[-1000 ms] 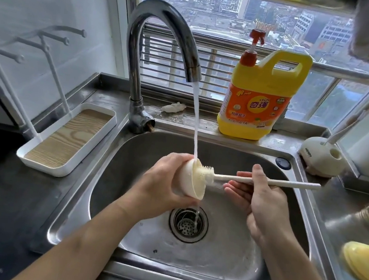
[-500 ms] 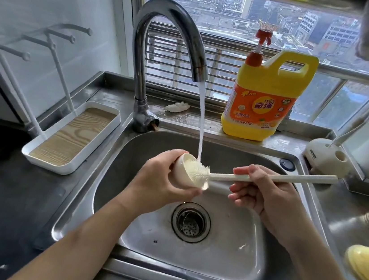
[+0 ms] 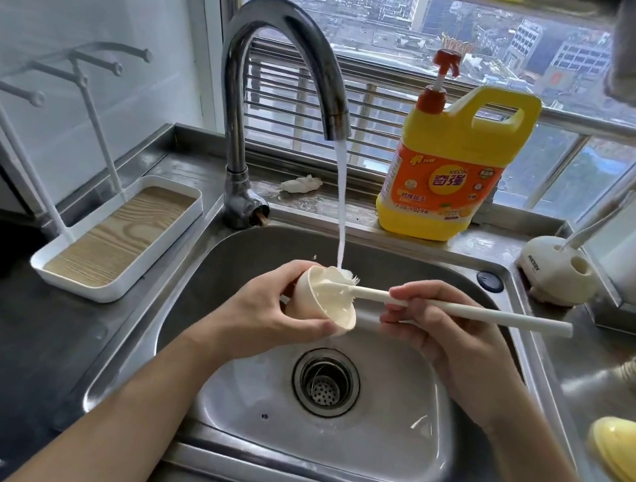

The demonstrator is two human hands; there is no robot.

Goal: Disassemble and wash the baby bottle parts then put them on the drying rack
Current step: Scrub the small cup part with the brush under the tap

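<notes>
Sink (image 3: pixel 384 431): brush (image 3: pixel 480 315) head half-hidden in cap (image 3: pixel 315 309)

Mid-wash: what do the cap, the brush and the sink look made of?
The cap looks like matte cream plastic: opaque, even colour, thin moulded rim. The brush has a matching matte plastic handle and pale frayed bristles, probably nylon. The sink looks like brushed stainless steel: grey sheen, soft reflections.
</notes>
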